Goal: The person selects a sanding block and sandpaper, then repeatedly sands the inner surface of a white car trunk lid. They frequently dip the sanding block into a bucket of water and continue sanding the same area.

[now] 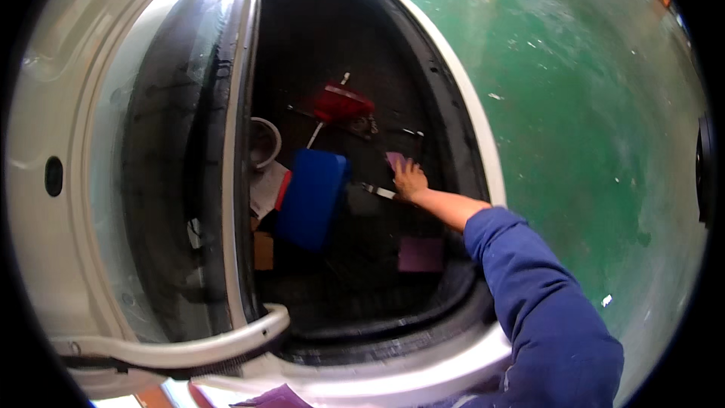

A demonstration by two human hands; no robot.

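The dark cargo floor (362, 287) is bounded by a pale rim (488, 151); open room is seen between the blue case (313, 196) and a purple sheet (421, 255). By the right hand (410, 180), inside the rim, a smaller purple piece (393, 158) is touched; whether it is gripped cannot be told.

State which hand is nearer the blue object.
Right. The right hand is apart from the blue object, to its right; the left hand is out of view.
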